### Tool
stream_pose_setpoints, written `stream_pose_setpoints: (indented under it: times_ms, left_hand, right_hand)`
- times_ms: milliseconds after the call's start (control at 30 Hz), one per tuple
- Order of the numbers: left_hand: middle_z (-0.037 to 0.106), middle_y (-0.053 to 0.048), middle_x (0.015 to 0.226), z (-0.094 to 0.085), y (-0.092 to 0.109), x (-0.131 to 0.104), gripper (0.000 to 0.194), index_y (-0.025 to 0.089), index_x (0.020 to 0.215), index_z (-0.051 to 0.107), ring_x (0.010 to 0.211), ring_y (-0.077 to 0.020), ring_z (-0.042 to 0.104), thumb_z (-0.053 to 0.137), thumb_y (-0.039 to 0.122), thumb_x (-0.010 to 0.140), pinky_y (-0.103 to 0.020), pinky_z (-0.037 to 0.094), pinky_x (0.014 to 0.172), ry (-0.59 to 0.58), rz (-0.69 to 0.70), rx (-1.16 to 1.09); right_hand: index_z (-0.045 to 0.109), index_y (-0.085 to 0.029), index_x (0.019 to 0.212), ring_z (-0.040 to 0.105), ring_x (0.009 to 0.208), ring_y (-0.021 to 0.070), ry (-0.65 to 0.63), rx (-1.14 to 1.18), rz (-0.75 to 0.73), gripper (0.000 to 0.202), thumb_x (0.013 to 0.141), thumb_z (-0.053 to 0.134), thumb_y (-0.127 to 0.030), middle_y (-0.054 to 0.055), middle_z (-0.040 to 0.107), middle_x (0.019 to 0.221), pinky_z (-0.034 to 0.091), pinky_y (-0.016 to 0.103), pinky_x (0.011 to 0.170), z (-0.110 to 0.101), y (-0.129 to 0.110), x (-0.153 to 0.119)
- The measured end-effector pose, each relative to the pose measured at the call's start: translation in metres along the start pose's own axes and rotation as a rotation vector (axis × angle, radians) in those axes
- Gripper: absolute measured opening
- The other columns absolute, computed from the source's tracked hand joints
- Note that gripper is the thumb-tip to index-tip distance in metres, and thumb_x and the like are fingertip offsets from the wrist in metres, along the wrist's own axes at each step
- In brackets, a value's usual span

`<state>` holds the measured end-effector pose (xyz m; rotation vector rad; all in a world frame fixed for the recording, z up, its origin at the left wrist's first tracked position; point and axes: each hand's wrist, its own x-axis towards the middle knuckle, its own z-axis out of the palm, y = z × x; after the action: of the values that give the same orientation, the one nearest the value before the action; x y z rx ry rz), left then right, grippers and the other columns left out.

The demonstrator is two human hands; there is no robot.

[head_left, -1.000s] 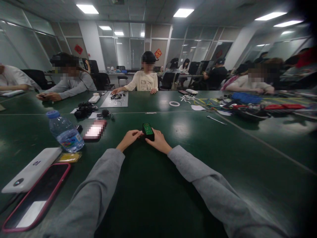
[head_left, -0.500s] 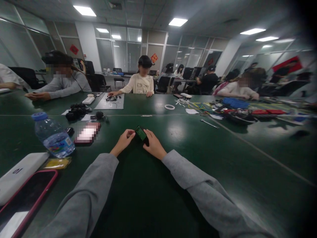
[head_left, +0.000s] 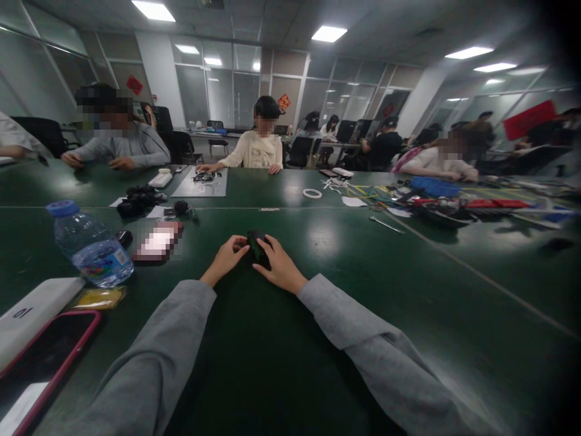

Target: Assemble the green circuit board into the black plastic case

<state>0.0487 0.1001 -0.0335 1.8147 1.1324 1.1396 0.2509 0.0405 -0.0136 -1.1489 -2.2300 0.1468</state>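
A small black object with a green face [head_left: 256,247] is held between my two hands over the dark green table [head_left: 272,339]. My right hand [head_left: 280,265] wraps round its right side, thumb low and fingers over the top. On the left side, my left hand [head_left: 227,257] has its thumb and fingertips pinched at the object's edge. The green face is tilted away to the left, so its details are too dark to make out.
At left lie a water bottle [head_left: 93,248], a phone [head_left: 158,241], a white box [head_left: 39,315] and a red-rimmed phone [head_left: 49,357]. A wrench [head_left: 387,225], a tape ring [head_left: 312,193] and tangled cables [head_left: 436,203] lie right. People sit across the table.
The object has turned in my hands, so its green face shows narrower and more black shows on top. My right fingers have shifted slightly left. Across the table, a person's hands have moved apart.
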Motion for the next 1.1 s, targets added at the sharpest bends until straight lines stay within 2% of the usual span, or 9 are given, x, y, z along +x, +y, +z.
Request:
stream_pose_setpoints:
  times_ms: [167,367,567,733,900,1100]
  left_hand:
    - [0.064,-0.009,0.109,0.0,0.0,-0.0006,0.031,0.019,0.106,0.059,0.09,-0.0193,0.062,0.061,0.035,0.079,-0.037,0.049,0.084,-0.004,-0.006,0.045]
    - [0.065,-0.008,0.105,0.0001,-0.0005,-0.0004,0.028,0.019,0.102,0.059,0.088,-0.0184,0.062,0.061,0.033,0.079,-0.037,0.049,0.083,0.005,-0.002,0.024]
    - [0.063,-0.007,0.096,-0.0011,0.0036,-0.0019,0.026,0.018,0.098,0.055,0.086,-0.0177,0.061,0.062,0.033,0.078,-0.035,0.049,0.08,0.062,-0.009,0.043]
    - [0.063,-0.009,0.106,-0.0018,0.0046,-0.0015,0.035,0.017,0.109,0.053,0.091,-0.0183,0.061,0.061,0.034,0.08,-0.035,0.049,0.082,0.146,-0.032,0.097]
    - [0.064,-0.008,0.114,-0.0036,0.002,0.0,0.032,0.02,0.114,0.058,0.102,-0.0201,0.06,0.057,0.03,0.083,-0.037,0.048,0.09,0.024,0.036,0.118]
    - [0.065,-0.007,0.115,-0.0048,0.0013,-0.0013,0.033,0.021,0.116,0.059,0.104,-0.0207,0.061,0.056,0.026,0.083,-0.039,0.048,0.092,0.007,0.05,0.107]
  right_hand:
    - [0.028,-0.023,0.143,0.03,0.135,0.0283,-0.006,0.018,0.055,0.059,0.09,0.05,-0.038,0.014,0.027,0.144,0.033,0.049,0.109,0.0024,0.0012,-0.0007]
    - [0.03,-0.026,0.142,0.041,0.128,0.0273,-0.021,0.085,0.091,0.058,0.089,0.051,-0.034,0.013,0.027,0.143,0.04,0.048,0.103,0.0014,0.0016,-0.0007]
    - [0.041,-0.023,0.134,0.046,0.122,0.0213,0.042,0.212,0.072,0.053,0.083,0.055,-0.023,0.01,0.041,0.132,0.039,0.04,0.104,-0.0032,0.0029,0.0022]
    - [0.052,-0.022,0.123,0.051,0.112,0.0185,0.064,0.309,0.053,0.044,0.08,0.053,-0.014,0.007,0.053,0.117,0.039,0.039,0.102,-0.0046,0.0075,0.0046]
    - [0.053,-0.023,0.123,0.052,0.108,0.0182,0.07,0.345,0.074,0.043,0.081,0.054,-0.015,0.006,0.053,0.116,0.041,0.038,0.099,-0.0036,0.0095,0.0054]
    - [0.052,-0.023,0.124,0.051,0.109,0.0183,0.065,0.344,0.077,0.043,0.081,0.055,-0.016,0.007,0.053,0.117,0.041,0.038,0.099,-0.0041,0.0086,0.0045]
